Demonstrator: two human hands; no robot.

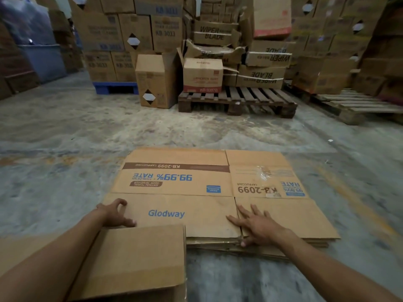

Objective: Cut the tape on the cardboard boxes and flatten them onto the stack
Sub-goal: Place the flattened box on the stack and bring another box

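The right hand point(259, 225) lies spread, palm down, on the near edge of the flattened box point(196, 188) that tops the stack point(261, 247) on the concrete floor point(65, 131), while the left hand point(115, 212) curls its fingers and thumb at that box's near left corner, touching the cardboard without clearly gripping it. Just beside the left forearm stands an unflattened cardboard box point(139, 258), touching the stack's near left side. Well beyond, wooden pallets point(237, 99) and a blue pallet point(115, 87) carry piled cartons point(202, 74).
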